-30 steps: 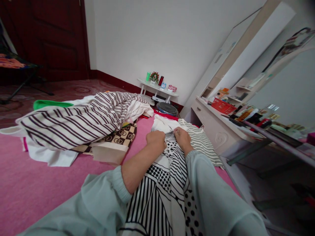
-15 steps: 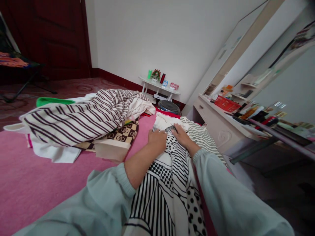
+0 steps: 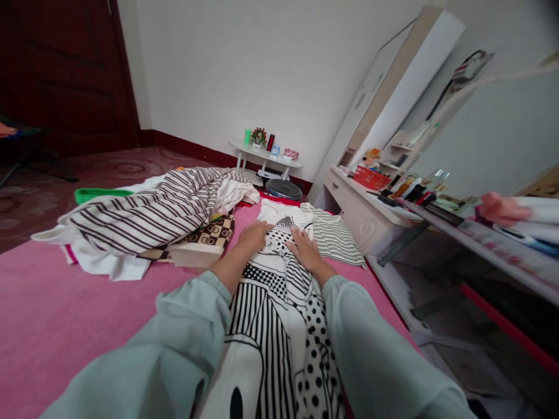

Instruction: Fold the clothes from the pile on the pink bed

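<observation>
A long white dress (image 3: 279, 326) with black stripes and dots lies stretched along the bed, running from between my arms toward the bed's far edge. On its upper left side rests my left hand (image 3: 254, 235), its fingers laid on the cloth. My right hand (image 3: 305, 249) lies flat on the dress's right side, fingers spread. Just right of the dress is a white striped camisole (image 3: 336, 235), spread on the bed.
A heap of clothes on the left has a striped garment (image 3: 144, 218) on top and a brown checked piece (image 3: 213, 235) beneath. The pink bedcover (image 3: 96, 326) runs under everything. At right stand a dressing table (image 3: 362, 203) and a metal-legged table (image 3: 437, 224).
My left hand has flattened from a more curled shape. My right hand has shifted slightly down the dress, its fingers spreading. The camera view has turned to the right.
</observation>
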{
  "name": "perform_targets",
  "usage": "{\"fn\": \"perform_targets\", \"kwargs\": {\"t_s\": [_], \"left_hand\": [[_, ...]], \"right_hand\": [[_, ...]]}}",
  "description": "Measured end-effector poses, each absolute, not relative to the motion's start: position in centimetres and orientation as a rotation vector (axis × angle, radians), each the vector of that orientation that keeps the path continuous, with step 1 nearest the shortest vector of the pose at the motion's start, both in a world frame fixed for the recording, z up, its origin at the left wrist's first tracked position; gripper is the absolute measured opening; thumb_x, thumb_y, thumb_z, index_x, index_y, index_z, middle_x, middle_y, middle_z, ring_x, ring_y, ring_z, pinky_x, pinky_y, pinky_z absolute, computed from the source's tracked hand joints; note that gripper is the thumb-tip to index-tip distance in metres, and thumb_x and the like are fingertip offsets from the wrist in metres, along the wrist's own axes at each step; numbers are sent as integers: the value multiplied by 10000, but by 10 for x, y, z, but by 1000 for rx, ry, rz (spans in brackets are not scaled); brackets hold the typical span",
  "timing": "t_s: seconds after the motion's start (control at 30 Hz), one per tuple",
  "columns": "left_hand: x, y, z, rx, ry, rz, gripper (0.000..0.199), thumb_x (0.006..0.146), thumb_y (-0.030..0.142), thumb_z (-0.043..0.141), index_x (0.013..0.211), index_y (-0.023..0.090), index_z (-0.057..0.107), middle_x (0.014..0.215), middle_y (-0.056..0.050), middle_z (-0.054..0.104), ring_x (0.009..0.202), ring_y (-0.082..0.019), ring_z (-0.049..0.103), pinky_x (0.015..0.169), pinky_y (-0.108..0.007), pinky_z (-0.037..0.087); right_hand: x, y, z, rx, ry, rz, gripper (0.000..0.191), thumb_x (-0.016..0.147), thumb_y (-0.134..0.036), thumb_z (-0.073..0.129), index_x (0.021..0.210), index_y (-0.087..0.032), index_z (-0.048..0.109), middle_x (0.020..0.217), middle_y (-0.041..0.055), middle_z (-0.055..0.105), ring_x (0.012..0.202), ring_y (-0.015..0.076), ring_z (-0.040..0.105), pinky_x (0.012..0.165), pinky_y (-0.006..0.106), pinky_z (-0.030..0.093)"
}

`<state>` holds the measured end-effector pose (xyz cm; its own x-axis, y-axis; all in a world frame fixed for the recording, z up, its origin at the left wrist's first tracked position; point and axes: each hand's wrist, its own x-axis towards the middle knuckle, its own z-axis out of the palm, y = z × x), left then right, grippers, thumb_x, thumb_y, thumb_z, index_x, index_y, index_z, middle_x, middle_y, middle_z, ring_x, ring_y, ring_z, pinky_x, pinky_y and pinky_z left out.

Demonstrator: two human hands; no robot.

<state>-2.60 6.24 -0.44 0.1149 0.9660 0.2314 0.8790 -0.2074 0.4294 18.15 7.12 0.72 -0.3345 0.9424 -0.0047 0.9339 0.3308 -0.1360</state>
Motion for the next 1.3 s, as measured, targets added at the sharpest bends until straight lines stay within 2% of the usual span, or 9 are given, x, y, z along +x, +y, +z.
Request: {"fn": "perform_targets", "kwargs": {"t_s": [0.17,0.37,0.5,0.63,0.8,0.97,1.07,1.17,1.3], "left_hand": [[-38,24,-8,2345,1842,598,482,915,213,397,1396,234,435,1490,-94,372,1363,-258,336,1115,-437,260],[-49,-37,-10,2427,1854,462,495,963,375,315,1423,205,387,1511,-110,328,1401,-273,253,1126,-461,190],[-50,-64,-9,2476,1829,571,464,950,380,365,1378,227,458,1465,-108,397,1352,-275,338,1100,-452,253],[-50,-74,-1,2577,1631,829,317,887,229,478,1151,204,653,1269,-103,567,1167,-220,516,1016,-363,385],[-44,-79,10,2680,1293,914,294,810,76,487,941,202,719,931,-59,664,939,-182,594,875,-311,459],[-34,-88,15,2624,1210,950,280,782,67,501,905,201,715,879,-45,665,889,-173,602,842,-295,466],[-30,-92,17,2602,1187,924,286,774,67,504,912,206,713,878,-36,666,871,-165,603,818,-282,464],[-28,-92,17,2577,1171,914,287,783,75,503,924,209,714,873,-28,669,853,-157,603,796,-268,460],[-25,-92,17,2547,1180,926,275,812,130,517,996,214,703,887,-27,672,830,-155,599,763,-260,450]], "right_hand": [[212,7,4,-1680,-2524,205,645,952,-553,191,1511,-234,141,1586,58,48,1452,240,-5,1143,504,115],[227,-53,5,-1692,-2488,168,590,960,-493,258,1501,-271,180,1583,53,90,1449,249,80,1126,545,139],[226,-67,6,-1519,-2321,117,539,927,-462,389,1389,-188,443,1519,121,308,1397,250,267,1114,469,228],[226,-75,12,-1268,-2091,82,330,898,-390,451,1013,-170,668,1148,110,640,1084,210,563,957,334,411],[217,-93,31,-1414,-1958,230,419,889,-491,428,642,-190,584,605,-1,587,611,142,553,583,226,409],[189,-130,67,-1676,-2448,754,558,806,-629,481,445,-206,526,393,0,504,410,129,492,484,241,364],[174,-151,85,-1677,-2660,728,393,701,-405,663,402,-212,497,377,3,521,420,135,515,498,244,373],[170,-158,94,-1668,-2731,643,266,622,-151,616,401,-207,479,385,-2,544,423,129,525,478,226,359],[175,-153,92,-1558,-2713,775,228,619,-116,548,414,-192,482,388,-13,543,391,110,513,432,200,333]]}}
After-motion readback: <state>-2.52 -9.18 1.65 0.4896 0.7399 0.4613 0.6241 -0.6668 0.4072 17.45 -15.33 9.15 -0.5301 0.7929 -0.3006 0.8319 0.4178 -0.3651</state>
